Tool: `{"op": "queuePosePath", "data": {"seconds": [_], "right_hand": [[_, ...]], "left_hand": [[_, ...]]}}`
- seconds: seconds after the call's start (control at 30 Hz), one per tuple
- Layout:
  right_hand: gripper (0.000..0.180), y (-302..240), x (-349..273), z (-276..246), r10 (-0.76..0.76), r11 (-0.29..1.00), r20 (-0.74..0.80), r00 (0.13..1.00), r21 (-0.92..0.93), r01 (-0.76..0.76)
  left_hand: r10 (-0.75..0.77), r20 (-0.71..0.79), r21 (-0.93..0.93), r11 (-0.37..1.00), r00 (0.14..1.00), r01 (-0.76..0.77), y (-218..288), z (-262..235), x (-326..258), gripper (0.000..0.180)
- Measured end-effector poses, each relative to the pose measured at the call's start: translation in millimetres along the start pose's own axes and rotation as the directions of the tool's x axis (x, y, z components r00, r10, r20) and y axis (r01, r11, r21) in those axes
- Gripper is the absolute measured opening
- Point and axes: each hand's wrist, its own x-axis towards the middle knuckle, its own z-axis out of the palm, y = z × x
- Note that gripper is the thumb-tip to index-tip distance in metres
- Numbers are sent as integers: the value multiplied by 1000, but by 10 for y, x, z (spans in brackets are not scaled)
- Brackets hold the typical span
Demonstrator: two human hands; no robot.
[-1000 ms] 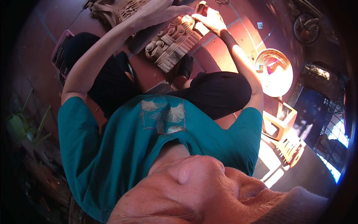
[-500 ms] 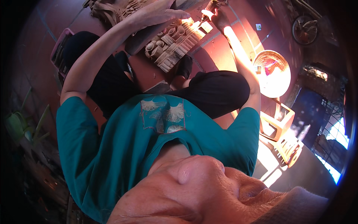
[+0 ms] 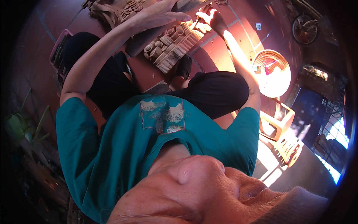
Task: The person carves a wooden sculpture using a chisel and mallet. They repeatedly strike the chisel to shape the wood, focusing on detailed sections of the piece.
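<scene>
My left hand point(image 3: 164, 16) lies over a plain, dark wooden board point(image 3: 140, 45) at the top. Its thumb stretches to the right, and its fingers look extended toward the upper edge, partly cut off. My right hand point(image 3: 216, 21) is curled around a slim hand tool point(image 3: 201, 18) with a brownish handle. Glare and the fingers hide what kind of tool it is. The tool's lower end is at the right end of a carved wooden piece point(image 3: 164, 61). Rounded relief shapes and ridged bands cover that piece, which lies on the floor beside the board.
Another carved wooden piece point(image 3: 112, 15) lies at the upper left on red floor tiles point(image 3: 238, 37). To the right are a round woven hat or basket point(image 3: 274, 74) in bright sun and an orange plastic stool point(image 3: 278, 121). My bent legs point(image 3: 220, 89) flank the work.
My right hand has shifted slightly left and down, with the tool tilting and its handle now less visible. My left hand has barely moved along the board.
</scene>
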Motion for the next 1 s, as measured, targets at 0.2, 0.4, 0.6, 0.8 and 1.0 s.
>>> {"op": "queuePosePath", "data": {"seconds": [0.2,0.4,0.6,0.8,1.0], "right_hand": [[56,-29,-62,-10,-93,996,-57,994,-18,93],[49,-100,-14,58,-15,1000,-10,1000,20,15],[63,-34,1,-43,78,990,71,994,-122,-69],[53,-312,-63,-47,176,984,84,981,7,-177],[49,-215,-134,-188,-265,955,-305,915,-217,204]], "left_hand": [[-110,67,-44,993,992,113,378,-152,-87,52],[-88,22,51,995,996,87,-180,24,149,71],[-19,15,64,998,1000,18,305,-192,8,51],[13,11,128,992,1000,-14,-170,68,155,64],[-51,28,0,999,998,51,88,-61,-46,65]]}}
